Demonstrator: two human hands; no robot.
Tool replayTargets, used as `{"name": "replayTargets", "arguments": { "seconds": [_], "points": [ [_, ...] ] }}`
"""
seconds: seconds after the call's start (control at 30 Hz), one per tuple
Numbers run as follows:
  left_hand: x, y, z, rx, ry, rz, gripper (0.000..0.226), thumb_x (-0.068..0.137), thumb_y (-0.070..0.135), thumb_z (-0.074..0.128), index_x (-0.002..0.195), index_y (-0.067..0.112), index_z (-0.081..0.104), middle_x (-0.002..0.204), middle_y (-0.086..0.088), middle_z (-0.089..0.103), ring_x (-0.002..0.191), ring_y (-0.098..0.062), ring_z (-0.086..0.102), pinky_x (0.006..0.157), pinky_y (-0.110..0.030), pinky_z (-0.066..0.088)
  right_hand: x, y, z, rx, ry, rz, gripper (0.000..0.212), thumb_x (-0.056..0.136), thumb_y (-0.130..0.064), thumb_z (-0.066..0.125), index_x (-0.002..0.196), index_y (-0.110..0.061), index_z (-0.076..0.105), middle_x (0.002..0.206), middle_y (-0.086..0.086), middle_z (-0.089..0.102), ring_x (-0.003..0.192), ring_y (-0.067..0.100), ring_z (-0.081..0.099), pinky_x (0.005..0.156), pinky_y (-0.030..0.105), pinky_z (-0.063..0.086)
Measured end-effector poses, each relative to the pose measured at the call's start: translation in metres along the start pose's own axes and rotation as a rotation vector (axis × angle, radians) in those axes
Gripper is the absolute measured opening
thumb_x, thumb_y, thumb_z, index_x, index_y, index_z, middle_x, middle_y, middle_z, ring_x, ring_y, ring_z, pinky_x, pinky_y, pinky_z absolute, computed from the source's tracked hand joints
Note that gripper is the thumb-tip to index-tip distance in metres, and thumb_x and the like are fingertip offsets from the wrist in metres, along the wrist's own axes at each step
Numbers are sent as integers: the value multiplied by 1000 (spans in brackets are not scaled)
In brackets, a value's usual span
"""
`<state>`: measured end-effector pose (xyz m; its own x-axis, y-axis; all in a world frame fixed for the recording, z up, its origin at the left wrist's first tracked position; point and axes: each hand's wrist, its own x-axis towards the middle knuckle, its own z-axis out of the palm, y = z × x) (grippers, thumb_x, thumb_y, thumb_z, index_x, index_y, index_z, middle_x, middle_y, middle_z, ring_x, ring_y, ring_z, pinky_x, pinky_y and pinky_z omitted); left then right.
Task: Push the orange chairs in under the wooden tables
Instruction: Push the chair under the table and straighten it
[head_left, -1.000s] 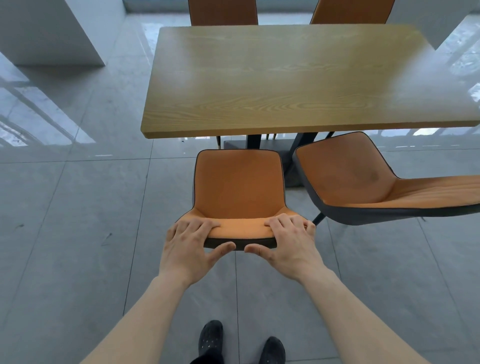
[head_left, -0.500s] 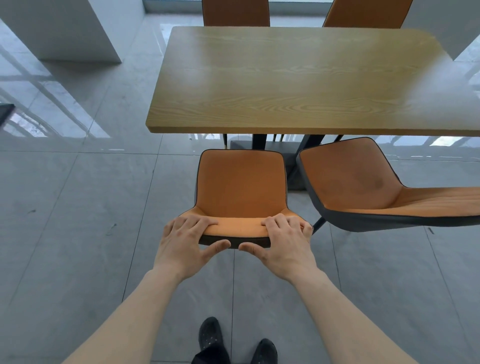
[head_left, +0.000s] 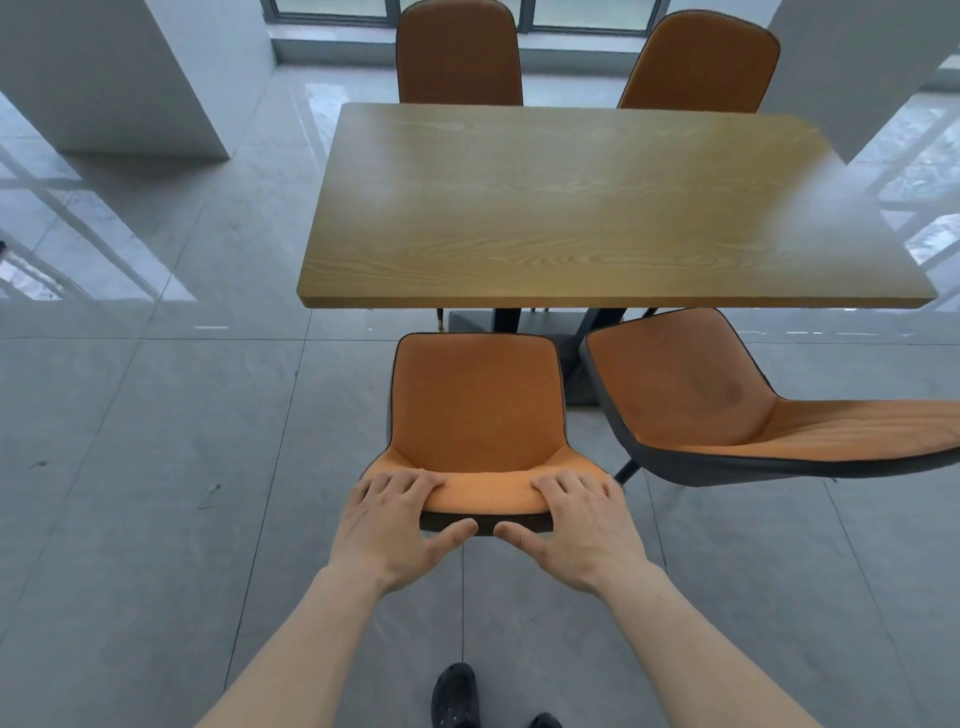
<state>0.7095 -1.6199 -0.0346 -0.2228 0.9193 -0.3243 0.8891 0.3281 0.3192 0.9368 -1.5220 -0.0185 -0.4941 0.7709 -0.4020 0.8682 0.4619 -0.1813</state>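
Note:
An orange chair (head_left: 475, 400) with a dark shell stands in front of me, its seat facing the wooden table (head_left: 587, 208) and its front edge just short of the table's near edge. My left hand (head_left: 387, 525) grips the left end of the chair's backrest top, fingers over it and thumb behind. My right hand (head_left: 576, 522) grips the right end the same way. A second orange chair (head_left: 727, 405) stands to the right, turned sideways, with only a corner under the table.
Two more orange chairs (head_left: 460, 54) (head_left: 698, 62) stand at the table's far side. White pillars (head_left: 114, 78) (head_left: 862, 67) rise at the left and right. The floor is glossy grey tile (head_left: 156, 467). My dark shoes (head_left: 454, 696) show at the bottom.
My view has risen and pulled back, showing more of the table and the far chairs. Both hands keep their grip on the backrest, now slightly further apart; the chair stays just short of the table's edge.

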Motion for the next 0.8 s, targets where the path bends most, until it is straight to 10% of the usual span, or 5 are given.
{"name": "replayTargets", "arguments": {
  "seconds": [0.43,0.8],
  "points": [
    [49,135,-12,-62,19,133,88,79,95,25,150,43,35,155,16,40,145,-14,31,124,-43,19,-35,132,-59,97,82,141,106,78,-97,24,160,-30,29,167,-1,30,156,19,19,128,47,16],
    [105,380,61,-88,31,93,89,79,94,25,153,44,29,159,15,35,148,-14,27,126,-43,15,-46,399,-101,105,181,100,112,73,-101,20,158,-30,32,167,2,31,156,23,18,128,47,17]
  ]
}}
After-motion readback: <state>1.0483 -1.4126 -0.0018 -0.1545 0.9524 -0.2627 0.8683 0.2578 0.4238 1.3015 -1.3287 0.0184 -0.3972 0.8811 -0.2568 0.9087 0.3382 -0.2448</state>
